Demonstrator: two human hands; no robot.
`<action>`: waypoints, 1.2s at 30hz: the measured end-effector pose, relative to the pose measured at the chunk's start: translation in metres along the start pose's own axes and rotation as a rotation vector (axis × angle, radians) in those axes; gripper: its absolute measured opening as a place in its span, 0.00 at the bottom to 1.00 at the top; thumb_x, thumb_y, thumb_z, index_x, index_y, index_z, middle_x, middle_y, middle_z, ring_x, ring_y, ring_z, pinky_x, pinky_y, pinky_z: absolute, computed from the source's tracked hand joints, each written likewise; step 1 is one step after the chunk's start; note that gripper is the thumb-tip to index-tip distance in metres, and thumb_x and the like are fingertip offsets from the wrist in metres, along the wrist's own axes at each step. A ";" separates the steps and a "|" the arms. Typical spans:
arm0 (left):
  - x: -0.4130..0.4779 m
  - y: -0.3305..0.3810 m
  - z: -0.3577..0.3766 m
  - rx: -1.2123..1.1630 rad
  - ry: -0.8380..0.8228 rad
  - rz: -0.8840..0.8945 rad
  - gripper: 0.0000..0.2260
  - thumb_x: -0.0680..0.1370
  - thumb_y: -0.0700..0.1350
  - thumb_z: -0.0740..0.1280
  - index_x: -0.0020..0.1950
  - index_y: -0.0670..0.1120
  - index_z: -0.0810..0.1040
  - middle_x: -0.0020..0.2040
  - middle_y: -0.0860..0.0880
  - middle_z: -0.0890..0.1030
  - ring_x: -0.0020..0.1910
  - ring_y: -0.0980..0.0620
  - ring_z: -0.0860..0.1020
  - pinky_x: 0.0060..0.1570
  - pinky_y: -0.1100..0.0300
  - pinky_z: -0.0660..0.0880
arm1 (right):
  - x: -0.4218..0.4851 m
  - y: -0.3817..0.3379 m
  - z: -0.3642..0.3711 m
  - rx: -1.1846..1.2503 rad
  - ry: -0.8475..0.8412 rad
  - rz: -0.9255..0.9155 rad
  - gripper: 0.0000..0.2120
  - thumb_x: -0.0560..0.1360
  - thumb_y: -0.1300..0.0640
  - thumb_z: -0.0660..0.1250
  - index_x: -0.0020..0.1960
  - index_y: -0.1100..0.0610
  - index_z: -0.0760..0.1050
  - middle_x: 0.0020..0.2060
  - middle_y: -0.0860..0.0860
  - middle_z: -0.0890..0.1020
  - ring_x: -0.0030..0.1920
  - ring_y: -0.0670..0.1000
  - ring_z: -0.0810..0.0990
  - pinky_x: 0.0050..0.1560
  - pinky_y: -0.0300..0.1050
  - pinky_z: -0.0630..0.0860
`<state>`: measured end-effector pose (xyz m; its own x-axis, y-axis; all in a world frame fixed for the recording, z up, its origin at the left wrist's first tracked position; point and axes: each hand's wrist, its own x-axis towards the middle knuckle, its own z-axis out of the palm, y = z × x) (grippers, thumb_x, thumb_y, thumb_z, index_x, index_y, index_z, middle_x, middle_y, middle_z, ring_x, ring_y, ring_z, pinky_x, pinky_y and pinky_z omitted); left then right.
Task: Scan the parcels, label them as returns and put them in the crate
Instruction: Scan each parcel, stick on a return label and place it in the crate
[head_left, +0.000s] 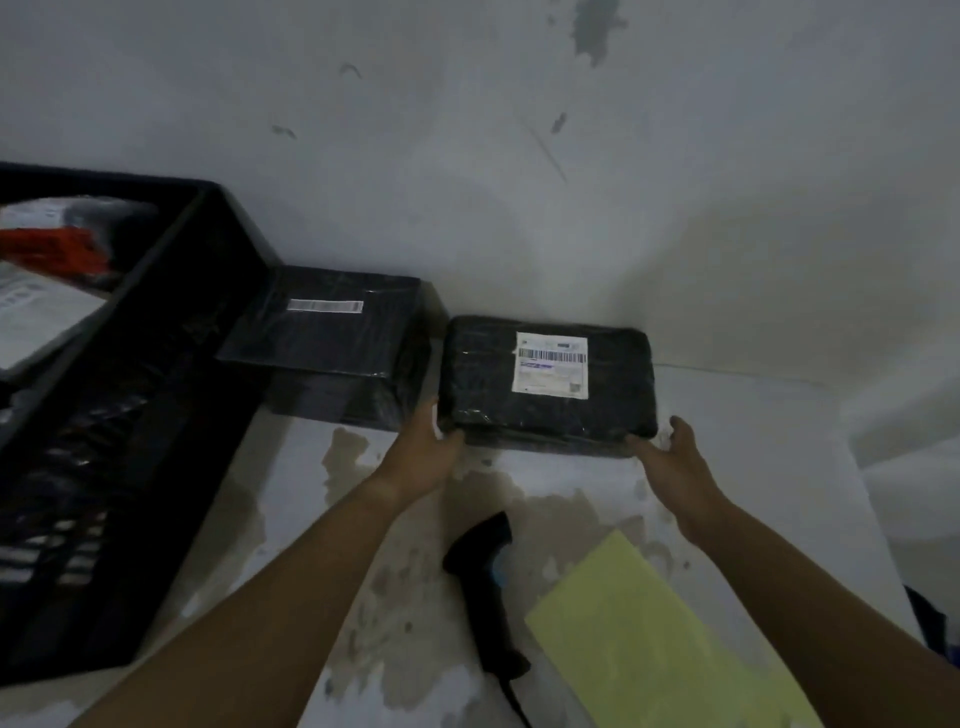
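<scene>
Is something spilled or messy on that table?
Yes. Brownish blotches stain the white table in front of the parcel and around the scanner, like an old spill; wet or dry, I cannot tell. The wall has grey patches that look chipped.

The white desk (291, 519) is pretty grubby, with brown stains all over the middle. Sitting on it: a big black crate (218, 291) on the left, the strip-label parcel (332, 338) right beside it, and the white-label parcel (483, 379) next along, both back by the wall. Up front, a black scanner (485, 587) is lying beside a yellow-green sheet (649, 639).
</scene>
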<state>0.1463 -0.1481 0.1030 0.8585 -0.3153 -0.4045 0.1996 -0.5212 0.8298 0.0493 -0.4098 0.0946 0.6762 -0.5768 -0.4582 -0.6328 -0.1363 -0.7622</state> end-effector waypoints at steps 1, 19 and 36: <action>0.011 0.000 0.003 -0.006 0.017 -0.005 0.28 0.84 0.43 0.62 0.81 0.51 0.55 0.68 0.57 0.66 0.61 0.59 0.68 0.54 0.71 0.64 | 0.010 0.005 0.001 0.010 -0.013 0.037 0.38 0.80 0.49 0.66 0.81 0.54 0.48 0.79 0.56 0.58 0.75 0.61 0.64 0.67 0.54 0.67; 0.035 -0.045 0.006 -0.311 0.080 -0.295 0.27 0.79 0.54 0.70 0.71 0.51 0.60 0.64 0.48 0.76 0.60 0.48 0.78 0.65 0.49 0.76 | -0.017 0.037 0.030 0.137 0.054 -0.145 0.27 0.80 0.56 0.66 0.76 0.51 0.59 0.66 0.45 0.68 0.66 0.49 0.69 0.66 0.51 0.70; -0.006 -0.082 -0.014 -0.177 -0.010 -0.171 0.18 0.79 0.54 0.71 0.65 0.48 0.76 0.60 0.51 0.82 0.58 0.52 0.80 0.63 0.52 0.77 | -0.167 0.079 0.139 -0.456 -0.332 -0.055 0.32 0.74 0.54 0.70 0.74 0.45 0.59 0.56 0.47 0.77 0.50 0.51 0.80 0.47 0.43 0.79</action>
<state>0.1311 -0.0924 0.0433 0.8005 -0.2426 -0.5480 0.4223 -0.4205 0.8030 -0.0615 -0.2123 0.0474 0.7484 -0.2846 -0.5990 -0.6424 -0.5355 -0.5482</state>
